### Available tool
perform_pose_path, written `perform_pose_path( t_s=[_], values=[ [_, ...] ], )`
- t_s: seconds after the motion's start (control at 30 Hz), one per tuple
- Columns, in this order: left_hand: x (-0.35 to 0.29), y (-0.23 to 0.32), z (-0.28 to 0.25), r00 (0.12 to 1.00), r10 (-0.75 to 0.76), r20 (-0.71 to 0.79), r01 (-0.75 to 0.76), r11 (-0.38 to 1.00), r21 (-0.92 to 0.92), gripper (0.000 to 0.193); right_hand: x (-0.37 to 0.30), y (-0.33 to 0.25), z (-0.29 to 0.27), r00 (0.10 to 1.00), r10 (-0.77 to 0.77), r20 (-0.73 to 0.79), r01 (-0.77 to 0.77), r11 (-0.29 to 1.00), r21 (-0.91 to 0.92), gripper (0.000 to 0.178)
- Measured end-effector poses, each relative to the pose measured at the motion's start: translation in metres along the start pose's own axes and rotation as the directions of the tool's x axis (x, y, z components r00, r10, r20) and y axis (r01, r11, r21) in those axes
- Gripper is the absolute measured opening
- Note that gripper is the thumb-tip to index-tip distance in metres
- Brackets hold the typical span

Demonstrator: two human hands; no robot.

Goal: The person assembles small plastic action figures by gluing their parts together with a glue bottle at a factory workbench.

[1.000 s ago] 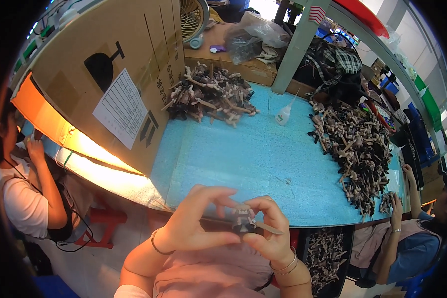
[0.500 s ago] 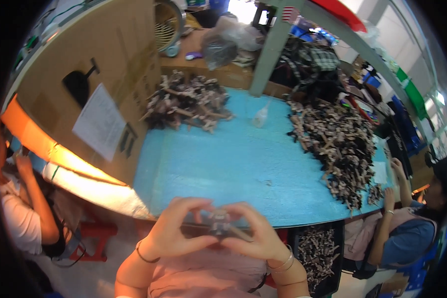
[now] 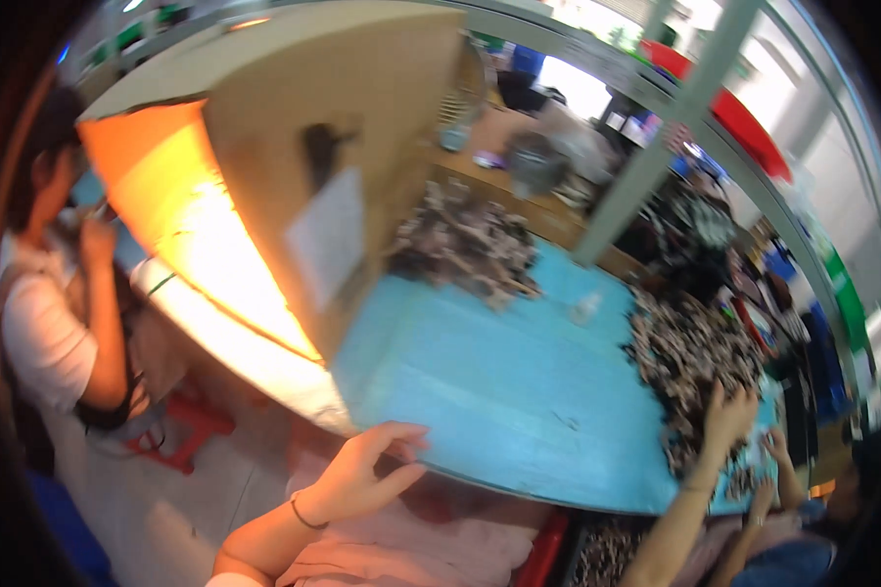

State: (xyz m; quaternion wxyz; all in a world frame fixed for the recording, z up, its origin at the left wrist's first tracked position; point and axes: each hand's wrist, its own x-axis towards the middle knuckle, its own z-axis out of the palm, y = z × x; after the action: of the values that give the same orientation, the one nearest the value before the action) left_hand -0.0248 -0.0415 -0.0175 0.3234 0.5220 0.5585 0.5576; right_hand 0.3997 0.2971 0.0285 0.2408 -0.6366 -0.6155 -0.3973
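My left hand [image 3: 367,472] hovers over the near edge of the blue tabletop [image 3: 499,377], fingers loosely curved and thumb held apart. Nothing shows between them. My right hand [image 3: 730,419] has reached far right, over a large heap of small brown, beige and black pieces [image 3: 693,338]. Its fingers look spread at the heap, though blur hides whether they touch a piece. At the far left of the tabletop lies a second heap of similar pieces [image 3: 468,245]. A small clear bottle [image 3: 585,307] stands between the heaps.
A tall cardboard panel [image 3: 264,127] with a paper sheet [image 3: 327,235] borders the left side. Beyond it one person [image 3: 54,313] sits; another person's hands [image 3: 768,470] work close to my right arm. A grey post [image 3: 656,157] rises behind. A dark bin of pieces [image 3: 605,553] sits below the edge.
My hands were together at the near edge around a small figure-like piece. They have parted, my right hand moving right to the heap. That piece no longer shows. The view has turned.
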Motion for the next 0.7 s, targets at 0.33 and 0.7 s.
perform_pose_path(
  t_s=[0.33, 0.7],
  values=[
    [-0.003, 0.0, -0.059, 0.765, 0.432, -0.477, -0.274, 0.889, 0.366, 0.019, -0.019, -0.095, -0.066, 0.965, -0.259, -0.044, 0.221, 0.708, 0.671, 0.031],
    [0.206, -0.041, -0.022, 0.787, 0.476, -0.392, 0.177, 0.435, 0.883, 0.034, -0.044, -0.253, -0.033, 0.845, -0.381, 0.375, -0.194, 0.434, 0.88, 0.066]
  ],
)
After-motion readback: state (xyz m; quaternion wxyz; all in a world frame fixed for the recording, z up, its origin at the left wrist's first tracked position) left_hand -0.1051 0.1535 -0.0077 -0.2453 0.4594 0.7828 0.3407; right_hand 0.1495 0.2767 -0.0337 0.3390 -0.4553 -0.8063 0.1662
